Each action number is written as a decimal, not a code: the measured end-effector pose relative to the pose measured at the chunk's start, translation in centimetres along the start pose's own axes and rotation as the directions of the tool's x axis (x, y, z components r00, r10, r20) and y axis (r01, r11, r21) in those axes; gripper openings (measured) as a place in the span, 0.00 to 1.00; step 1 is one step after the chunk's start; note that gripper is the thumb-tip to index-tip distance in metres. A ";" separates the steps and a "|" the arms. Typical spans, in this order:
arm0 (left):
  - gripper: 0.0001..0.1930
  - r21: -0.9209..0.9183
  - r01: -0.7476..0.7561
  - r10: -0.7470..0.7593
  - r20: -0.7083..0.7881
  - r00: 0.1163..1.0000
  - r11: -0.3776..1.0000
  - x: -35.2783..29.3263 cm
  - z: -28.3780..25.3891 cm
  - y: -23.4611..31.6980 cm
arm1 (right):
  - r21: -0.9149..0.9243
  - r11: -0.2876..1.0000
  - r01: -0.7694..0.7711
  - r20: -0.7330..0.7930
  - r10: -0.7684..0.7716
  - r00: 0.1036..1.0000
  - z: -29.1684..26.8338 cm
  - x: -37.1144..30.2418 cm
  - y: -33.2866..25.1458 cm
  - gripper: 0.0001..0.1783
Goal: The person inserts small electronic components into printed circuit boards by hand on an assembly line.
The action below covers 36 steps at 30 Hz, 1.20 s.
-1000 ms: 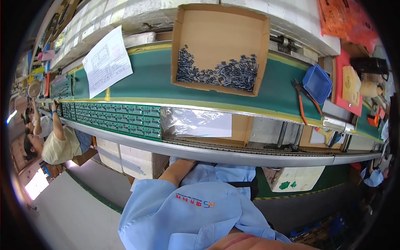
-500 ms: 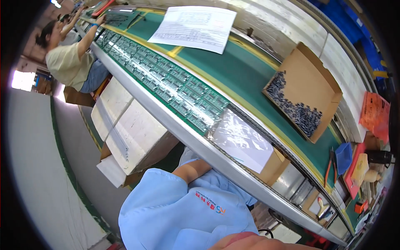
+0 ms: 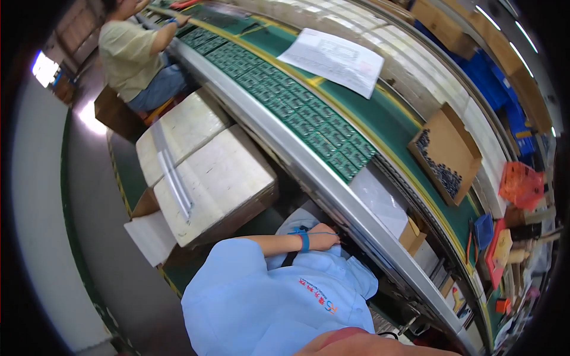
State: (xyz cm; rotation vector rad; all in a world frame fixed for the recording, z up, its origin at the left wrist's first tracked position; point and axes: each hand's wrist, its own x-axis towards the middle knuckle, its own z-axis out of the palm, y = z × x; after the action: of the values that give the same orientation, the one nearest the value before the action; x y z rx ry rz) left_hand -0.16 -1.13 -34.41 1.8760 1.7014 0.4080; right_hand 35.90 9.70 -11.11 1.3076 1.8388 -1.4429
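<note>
My left hand (image 3: 323, 237) rests low at my lap, close under the metal edge of the conveyor line. A blue wrist strap (image 3: 304, 240) with a thin cord circles that wrist. Its fingers point toward the dark gap below the rail and are too hidden to read. My right hand is out of sight; only its light blue sleeve (image 3: 363, 279) shows beside the line. Above my hands, green circuit boards (image 3: 297, 113) lie in a long row on the line. A clear plastic bag over a white sheet (image 3: 380, 199) lies past the last board.
A cardboard tray (image 3: 454, 145) of small dark parts and a printed sheet (image 3: 335, 59) lie on the green bench. Pliers (image 3: 471, 243) and a blue bin (image 3: 484, 230) sit to the right. White foam boxes (image 3: 219, 184) stand at left. A co-worker (image 3: 133, 53) sits farther up the line.
The view has shifted, so the boards and tray appear farther right and the foam boxes show more fully. My left hand and wrist strap have come into sight; before, only the forearm showed.
</note>
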 end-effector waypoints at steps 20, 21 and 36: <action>0.21 -0.896 -0.385 -0.647 -0.431 0.629 0.223 -17.2 -12.1 -8.8 | -0.685 0.313 0.658 0.105 -0.851 0.514 7.1 11.7 -20.0 0.14; 0.20 -0.914 -0.249 -0.688 -0.405 0.601 0.320 -17.1 -11.9 -8.6 | -0.679 0.324 0.659 0.101 -0.848 0.521 8.2 12.2 -19.6 0.14; 0.13 -0.474 0.370 -0.576 -0.427 0.697 0.799 -10.9 -9.4 -1.1 | -0.549 0.496 0.673 -0.108 -0.840 0.532 15.7 22.3 -13.9 0.29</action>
State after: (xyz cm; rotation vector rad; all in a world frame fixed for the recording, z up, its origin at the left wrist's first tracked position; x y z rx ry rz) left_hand -8.03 -9.89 -26.05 1.0202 2.2256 1.0383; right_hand 10.82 4.05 -27.75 0.4784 3.0585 -0.9994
